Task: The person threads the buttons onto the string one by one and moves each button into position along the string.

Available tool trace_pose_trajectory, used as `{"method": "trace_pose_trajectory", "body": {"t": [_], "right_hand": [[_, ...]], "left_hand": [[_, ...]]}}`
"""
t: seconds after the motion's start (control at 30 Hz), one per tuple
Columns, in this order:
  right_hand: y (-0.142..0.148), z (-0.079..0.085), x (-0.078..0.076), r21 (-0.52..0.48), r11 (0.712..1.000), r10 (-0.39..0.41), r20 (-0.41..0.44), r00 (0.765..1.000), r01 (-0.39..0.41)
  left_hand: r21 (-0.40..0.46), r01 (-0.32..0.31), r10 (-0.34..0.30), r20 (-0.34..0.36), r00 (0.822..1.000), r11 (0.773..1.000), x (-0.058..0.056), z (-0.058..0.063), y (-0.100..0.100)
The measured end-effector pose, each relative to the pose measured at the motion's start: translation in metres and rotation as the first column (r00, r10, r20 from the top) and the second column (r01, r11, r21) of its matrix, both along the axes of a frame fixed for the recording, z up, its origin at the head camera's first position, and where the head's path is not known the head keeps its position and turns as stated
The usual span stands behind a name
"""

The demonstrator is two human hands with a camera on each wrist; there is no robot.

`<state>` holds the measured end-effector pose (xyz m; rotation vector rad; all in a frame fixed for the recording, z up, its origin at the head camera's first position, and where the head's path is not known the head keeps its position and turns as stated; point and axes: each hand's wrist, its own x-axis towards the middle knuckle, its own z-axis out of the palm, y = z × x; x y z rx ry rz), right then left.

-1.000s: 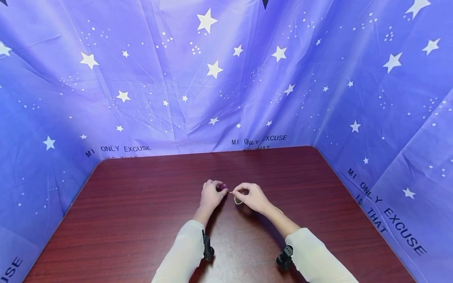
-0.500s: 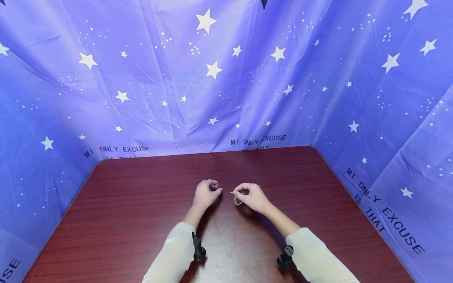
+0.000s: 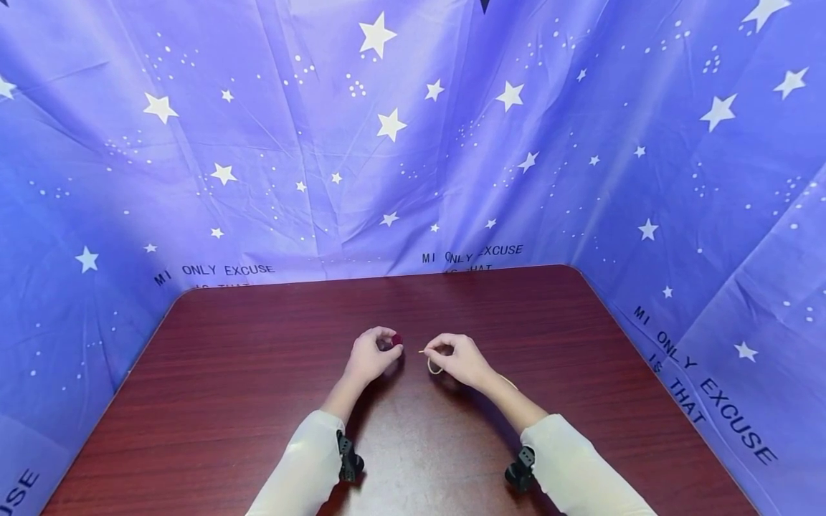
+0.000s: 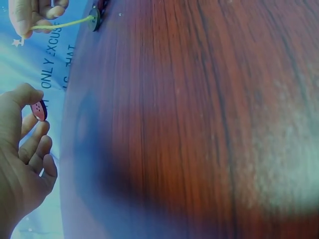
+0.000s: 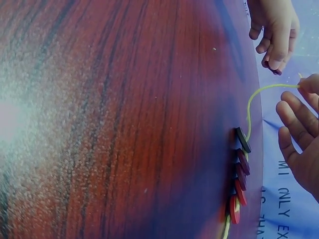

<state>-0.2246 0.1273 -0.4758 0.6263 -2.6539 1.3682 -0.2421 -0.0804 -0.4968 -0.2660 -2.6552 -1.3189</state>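
Between thumb and fingers my left hand pinches a round red button, whose small holes face the left wrist camera. My right hand pinches a yellow cord close to its tip, and a short end pokes out toward the left hand. A narrow gap separates the button from that tip. Below the right fingers the cord bends into a loop. In the right wrist view it runs down through several threaded buttons, red, dark red and blackish, lined up along it. The right palm hides them in the head view.
Both hands are over a dark red wood-grain table. Purple-blue cloth printed with stars and lettering hangs along its back and sides. A small black camera sits at each sleeve cuff.
My left hand has drawn back to the left with its button, widening the gap to the cord tip, and the button has turned in the fingers. My right hand holds nearly still.
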Motion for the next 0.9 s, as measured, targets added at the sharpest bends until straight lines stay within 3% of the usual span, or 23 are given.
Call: {"method": "trace_pose_trajectory", "body": {"t": [0.37,0.63,0.9], "right_hand": [[0.0,0.002,0.0,-0.009,1.0,0.002,0.017,1.0,-0.002],[-0.002,0.003,0.0,0.001,1.0,0.004,0.02,1.0,-0.004],[-0.003,0.003,0.0,-0.007,1.0,0.0,0.027,1.0,0.0]], "left_hand": [[0.061,0.064,-0.061,-0.037,0.997,0.996,0.008,0.005,-0.005],[0.098,0.08,-0.081,0.006,0.997,0.992,0.014,0.004,-0.006],[0.215,0.157,-0.156,-0.02,0.988,0.964,0.019,0.006,-0.003]]}}
